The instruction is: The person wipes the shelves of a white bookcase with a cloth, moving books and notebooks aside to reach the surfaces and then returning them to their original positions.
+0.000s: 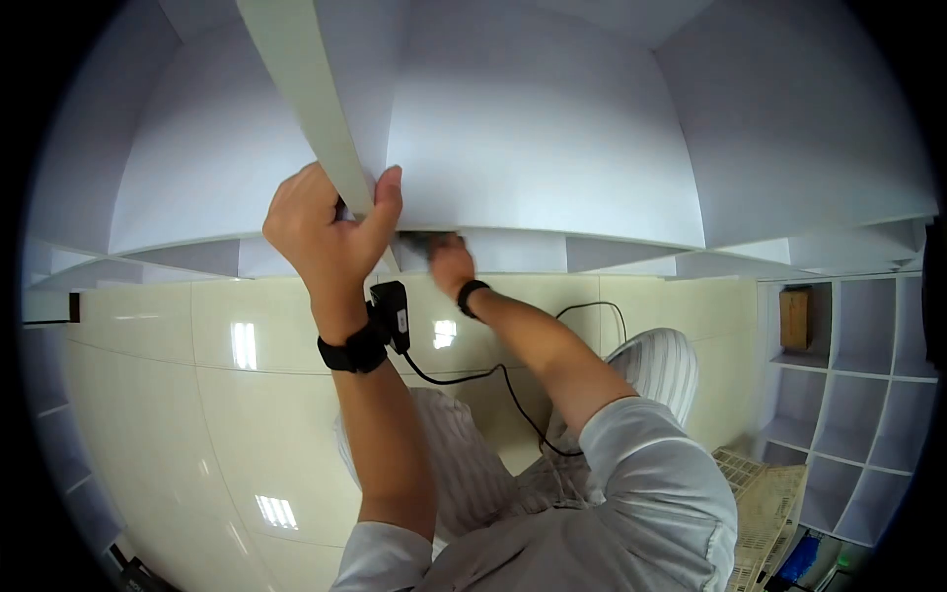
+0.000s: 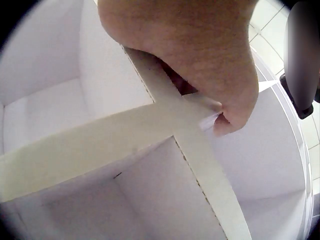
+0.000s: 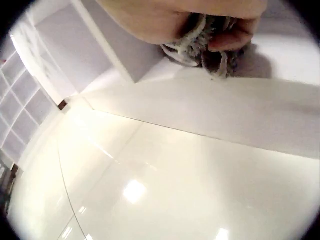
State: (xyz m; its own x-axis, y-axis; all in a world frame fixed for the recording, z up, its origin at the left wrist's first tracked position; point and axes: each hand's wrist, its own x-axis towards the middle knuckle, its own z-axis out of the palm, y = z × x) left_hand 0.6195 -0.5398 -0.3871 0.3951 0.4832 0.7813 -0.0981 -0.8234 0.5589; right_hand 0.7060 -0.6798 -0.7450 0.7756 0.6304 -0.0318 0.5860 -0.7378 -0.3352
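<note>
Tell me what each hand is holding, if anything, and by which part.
Right hand: a stringy grey cloth, by a bunched-up part. Left hand: gripping a shelf divider by its front edge.

Looking down from the head, closer from each wrist; sharing with both the shelving (image 1: 543, 138) at upper frame.

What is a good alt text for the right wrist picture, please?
A right hand grips a bunched, greyish, shaggy cloth on the lowest board of a white shelf unit. Below is a glossy, pale tiled floor; at the far left, another unit shows square compartments.
</note>
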